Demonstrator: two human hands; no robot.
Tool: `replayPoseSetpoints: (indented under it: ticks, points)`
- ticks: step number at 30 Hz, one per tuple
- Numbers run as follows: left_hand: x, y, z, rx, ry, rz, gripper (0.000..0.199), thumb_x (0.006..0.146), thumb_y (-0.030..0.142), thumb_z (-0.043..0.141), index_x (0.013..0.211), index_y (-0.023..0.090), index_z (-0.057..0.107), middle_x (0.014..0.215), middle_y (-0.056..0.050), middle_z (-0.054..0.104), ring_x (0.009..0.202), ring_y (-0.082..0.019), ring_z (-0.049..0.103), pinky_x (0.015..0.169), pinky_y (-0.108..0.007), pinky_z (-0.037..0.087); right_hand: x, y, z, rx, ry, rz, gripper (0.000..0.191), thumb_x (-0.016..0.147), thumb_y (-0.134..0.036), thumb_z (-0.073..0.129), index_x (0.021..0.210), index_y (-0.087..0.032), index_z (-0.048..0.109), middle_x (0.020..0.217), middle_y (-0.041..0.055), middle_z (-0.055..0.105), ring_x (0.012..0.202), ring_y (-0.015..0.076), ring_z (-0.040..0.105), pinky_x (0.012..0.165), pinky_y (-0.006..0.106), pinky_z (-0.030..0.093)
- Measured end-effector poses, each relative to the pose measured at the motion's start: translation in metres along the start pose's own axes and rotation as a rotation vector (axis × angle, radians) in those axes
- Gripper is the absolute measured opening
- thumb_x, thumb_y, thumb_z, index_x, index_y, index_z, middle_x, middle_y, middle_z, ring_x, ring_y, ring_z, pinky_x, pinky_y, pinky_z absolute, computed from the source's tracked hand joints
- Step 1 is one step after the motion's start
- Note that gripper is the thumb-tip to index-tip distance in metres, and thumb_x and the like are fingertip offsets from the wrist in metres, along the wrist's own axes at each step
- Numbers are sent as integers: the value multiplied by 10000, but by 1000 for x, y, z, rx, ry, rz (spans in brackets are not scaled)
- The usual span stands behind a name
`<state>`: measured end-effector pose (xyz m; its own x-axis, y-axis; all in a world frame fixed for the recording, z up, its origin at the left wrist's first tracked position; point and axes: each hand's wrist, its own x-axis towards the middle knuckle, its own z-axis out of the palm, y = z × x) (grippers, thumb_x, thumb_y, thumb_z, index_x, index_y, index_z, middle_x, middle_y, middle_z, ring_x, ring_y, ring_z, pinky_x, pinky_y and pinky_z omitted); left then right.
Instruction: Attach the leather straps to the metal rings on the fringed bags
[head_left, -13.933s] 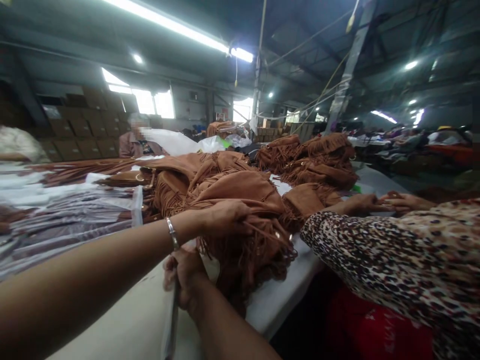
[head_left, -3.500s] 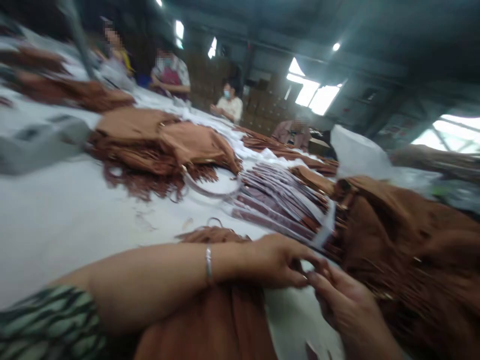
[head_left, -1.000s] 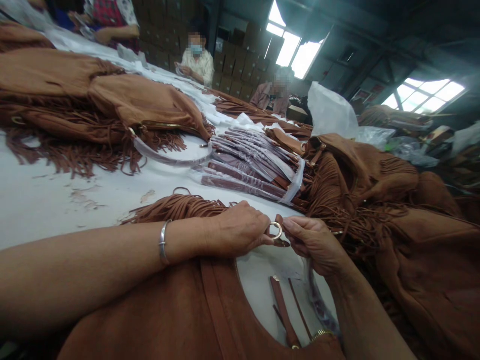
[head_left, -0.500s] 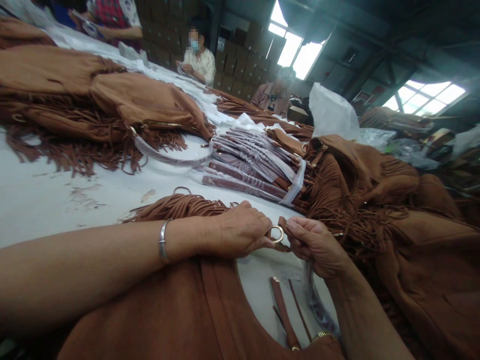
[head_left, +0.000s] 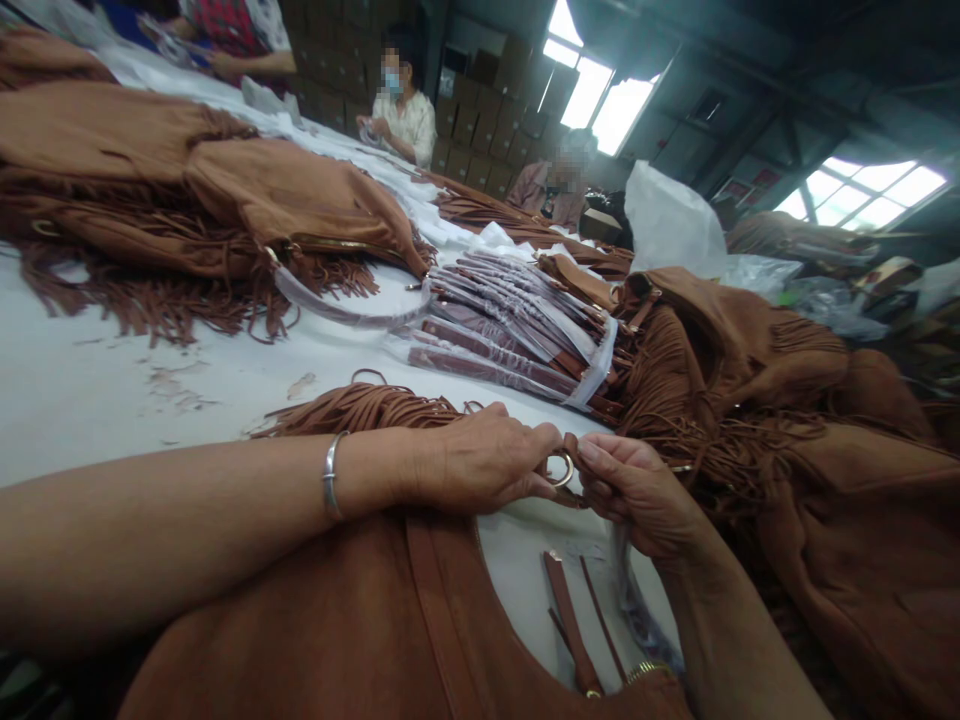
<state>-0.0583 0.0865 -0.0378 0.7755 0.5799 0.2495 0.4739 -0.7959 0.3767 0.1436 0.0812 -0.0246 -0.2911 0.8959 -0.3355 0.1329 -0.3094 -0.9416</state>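
My left hand [head_left: 491, 460], with a silver bangle at its wrist, is closed on a gold metal ring [head_left: 562, 468]. Beside it, my right hand [head_left: 626, 490] pinches a short brown leather strap end [head_left: 571, 445] at the ring's far side. Whether the strap runs through the ring is partly hidden by my fingers. A brown handbag [head_left: 322, 620] lies under my forearms, its fringe [head_left: 367, 408] spreading out beyond my left hand. A plastic-wrapped handle [head_left: 634, 600] hangs below my right hand. On the table, inside the bag's curved opening, lies a loose leather strap [head_left: 570, 620].
A bundle of plastic-wrapped straps [head_left: 502, 320] lies ahead on the white table [head_left: 225, 400]. Fringed brown bags are piled at the left [head_left: 300, 195] and right [head_left: 862, 510]. Several people work along the far side.
My left hand has shifted slightly right against the ring, covering more of it. The ring has turned a little between my hands. My right hand keeps its pinch.
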Motion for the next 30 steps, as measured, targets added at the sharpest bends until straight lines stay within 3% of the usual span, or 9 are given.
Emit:
replayPoseSetpoints:
  ticks: [7,19,30]
  points:
    - [-1,0,-3,65,-10,75,222,899,357,442,853,142,474,774,-45,620,703,-183,568,752,-324,364,1,3,-3,18,-35,31,342,689,-420,720,636,-137,534,443,-78,361,345,8,220,322,150,101]
    - [-3,-1,-3,63,37,94,234,877,355,488,864,125,527,738,-41,624,686,-167,553,833,-329,344,4,6,-1,57,-88,66,332,731,-402,692,625,-137,524,450,-81,355,335,3,205,311,137,119]
    - [-5,-7,0,-128,111,170,252,858,355,540,918,111,562,750,-26,636,669,-140,559,843,-315,344,6,14,0,62,-134,44,356,698,-419,707,590,-133,523,434,-84,322,350,13,190,318,153,112]
